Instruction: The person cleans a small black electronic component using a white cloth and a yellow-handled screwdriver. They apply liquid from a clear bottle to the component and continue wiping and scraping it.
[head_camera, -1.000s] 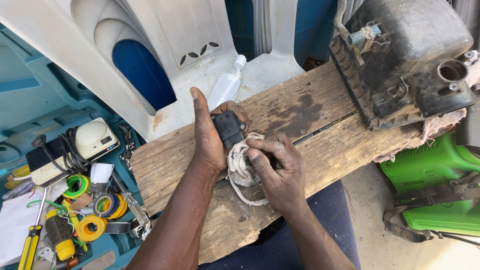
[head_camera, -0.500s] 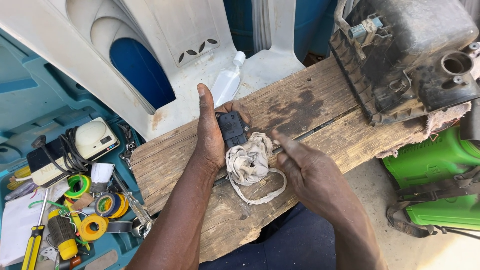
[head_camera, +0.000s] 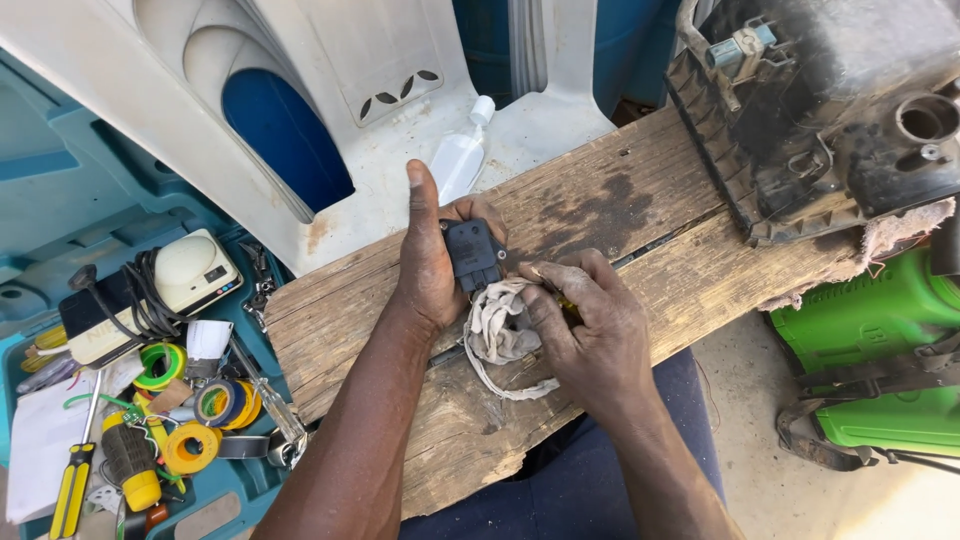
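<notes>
- We see an open teal toolbox (head_camera: 60, 180) at left holding tape rolls (head_camera: 190, 445), a yellow screwdriver (head_camera: 72, 490) and a white corded device (head_camera: 185, 275).
- Our left hand (head_camera: 428, 265) has its grip closed around a small black part (head_camera: 473, 255) over the wooden table (head_camera: 620, 200), long axis pointing away from us.
- Our right hand (head_camera: 590, 335) has its grip pressed on a dirty rag (head_camera: 497, 330) just below the part.

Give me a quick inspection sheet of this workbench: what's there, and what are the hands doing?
Surface: worn wooden plank, stained.
Job's things: small black part; dirty rag.
Clutter: white squeeze bottle; tape rolls and yellow screwdriver in blue tool case.
Hands: left hand holds the part; right hand presses the rag.
Cables: black cord coiled in the case.
Surroundings: grimy black housing, green machine.
</notes>
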